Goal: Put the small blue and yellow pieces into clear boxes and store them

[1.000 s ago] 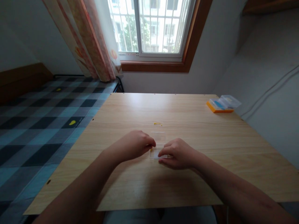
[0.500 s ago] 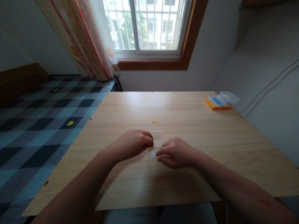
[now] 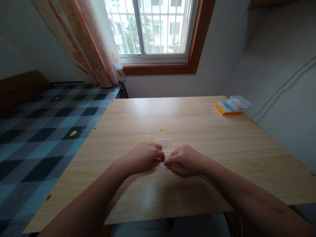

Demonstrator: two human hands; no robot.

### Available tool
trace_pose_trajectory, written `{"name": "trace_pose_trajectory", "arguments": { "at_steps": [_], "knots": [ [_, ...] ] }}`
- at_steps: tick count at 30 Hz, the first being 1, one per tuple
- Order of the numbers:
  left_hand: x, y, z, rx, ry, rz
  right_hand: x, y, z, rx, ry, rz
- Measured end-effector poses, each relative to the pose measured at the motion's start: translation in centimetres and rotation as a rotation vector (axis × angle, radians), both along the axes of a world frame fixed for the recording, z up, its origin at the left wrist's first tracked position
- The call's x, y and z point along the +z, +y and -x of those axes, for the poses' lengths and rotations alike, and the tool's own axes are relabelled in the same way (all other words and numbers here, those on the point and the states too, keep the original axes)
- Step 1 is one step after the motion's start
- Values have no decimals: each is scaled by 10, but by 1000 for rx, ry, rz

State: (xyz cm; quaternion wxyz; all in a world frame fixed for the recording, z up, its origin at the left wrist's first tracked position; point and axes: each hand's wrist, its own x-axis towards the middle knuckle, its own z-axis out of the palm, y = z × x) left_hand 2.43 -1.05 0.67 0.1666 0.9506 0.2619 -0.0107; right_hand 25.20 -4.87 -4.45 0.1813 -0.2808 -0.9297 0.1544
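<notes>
A clear flat plastic piece (image 3: 163,144) lies on the wooden table between my hands, partly covered by them. My left hand (image 3: 149,157) is closed at its left side, fingertips bent down over the lower part; what they pinch is too small to make out. From the right, my right hand (image 3: 184,162) has its thumb and fingers pressed together at the plastic's lower right; whether they grip its edge is hidden. The fingertips of both hands almost meet. Several tiny yellow pieces (image 3: 163,130) lie in a short row beyond the plastic.
An orange-based box (image 3: 232,113) with a raised clear lid stands at the table's (image 3: 133,121) far right corner. A bed with a checked cover (image 3: 40,131) is on the left. Beyond the table are a curtain (image 3: 98,59) and a window.
My left hand has moved slightly down and right, closer to my right hand. The yellow bit seen under its fingertips earlier is now hidden. My right hand has hardly moved.
</notes>
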Motion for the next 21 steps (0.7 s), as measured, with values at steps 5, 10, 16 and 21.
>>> {"name": "trace_pose_trajectory", "arguments": {
  "at_steps": [5, 10, 16, 21],
  "knots": [
    [-5, -2, -7, 75, 37, 25, 0, 0, 1, 9, -13, 5],
    [-11, -5, -15, 186, 110, 24, 0, 0, 1, 13, -19, 7],
    [-4, -4, -12, 180, 70, 106, 0, 0, 1, 7, -17, 16],
    [20, 11, 12, 174, 39, 181, 0, -1, 0, -10, -40, 2]
  ]
}}
